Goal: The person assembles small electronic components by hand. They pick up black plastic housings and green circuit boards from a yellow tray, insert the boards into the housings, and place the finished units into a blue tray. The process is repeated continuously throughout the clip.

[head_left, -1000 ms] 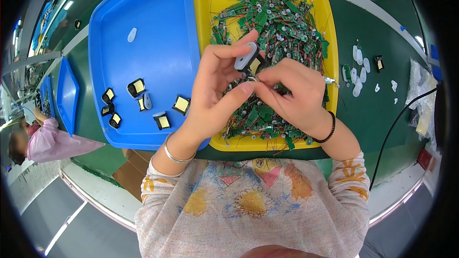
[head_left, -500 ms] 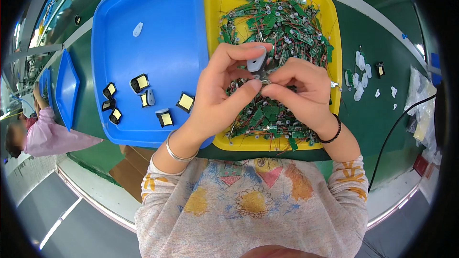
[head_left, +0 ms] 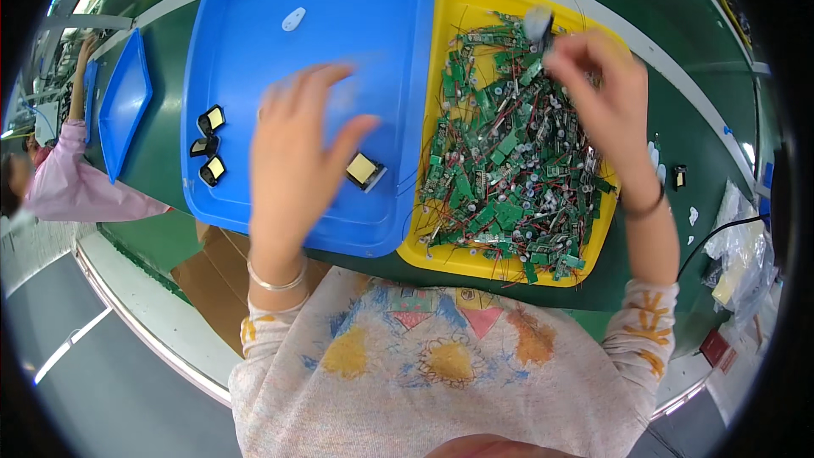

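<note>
The left hand (head_left: 297,148) hovers, fingers spread and blurred, over the blue tray (head_left: 254,51), just left of a small black-and-yellow part (head_left: 365,171) lying on that tray's floor. The right hand (head_left: 598,89) pinches a small pale piece (head_left: 538,24) at the far end of the yellow tray (head_left: 449,25), which adjoins the blue tray's right side and is heaped with green circuit boards (head_left: 509,170). Three more black-and-yellow parts (head_left: 208,146) lie near the blue tray's left wall.

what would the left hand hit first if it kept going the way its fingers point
Probably just the bare floor of the blue tray: the left hand points up and away over it. The small white piece lies further on; height unclear.
</note>
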`<state>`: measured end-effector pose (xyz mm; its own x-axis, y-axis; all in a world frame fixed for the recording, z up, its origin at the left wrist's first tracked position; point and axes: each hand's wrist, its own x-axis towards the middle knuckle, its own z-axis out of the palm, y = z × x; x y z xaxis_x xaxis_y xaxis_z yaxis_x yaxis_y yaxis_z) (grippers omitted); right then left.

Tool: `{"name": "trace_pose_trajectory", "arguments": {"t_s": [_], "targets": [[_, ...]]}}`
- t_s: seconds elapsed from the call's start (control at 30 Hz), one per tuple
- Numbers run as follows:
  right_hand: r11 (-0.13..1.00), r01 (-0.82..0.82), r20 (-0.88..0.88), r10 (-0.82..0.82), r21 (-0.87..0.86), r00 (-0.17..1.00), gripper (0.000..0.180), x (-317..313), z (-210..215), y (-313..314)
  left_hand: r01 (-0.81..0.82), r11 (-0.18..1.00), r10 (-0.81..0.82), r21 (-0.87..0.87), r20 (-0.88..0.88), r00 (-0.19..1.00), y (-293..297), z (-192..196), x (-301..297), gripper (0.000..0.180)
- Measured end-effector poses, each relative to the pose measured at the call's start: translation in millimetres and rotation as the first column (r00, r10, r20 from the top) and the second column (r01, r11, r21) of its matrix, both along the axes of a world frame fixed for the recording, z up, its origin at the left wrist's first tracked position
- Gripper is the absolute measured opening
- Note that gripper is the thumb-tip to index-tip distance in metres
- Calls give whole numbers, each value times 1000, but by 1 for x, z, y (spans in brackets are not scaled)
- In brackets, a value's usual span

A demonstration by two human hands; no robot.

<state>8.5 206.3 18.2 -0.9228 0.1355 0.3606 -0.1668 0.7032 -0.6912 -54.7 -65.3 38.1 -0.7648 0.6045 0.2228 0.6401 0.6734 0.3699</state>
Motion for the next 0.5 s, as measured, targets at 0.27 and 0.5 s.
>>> {"name": "trace_pose_trajectory", "arguments": {"t_s": [0.27,0.5], "targets": [[768,233,52,-326,596,944,21,-130,-75,174,-250,950,210,-185,-210,955,-84,-33,-24,20],[922,187,178,-258,340,950,37,-103,-69,174,-235,903,254,-359,4,967,-71,-36,-33,22]]}}
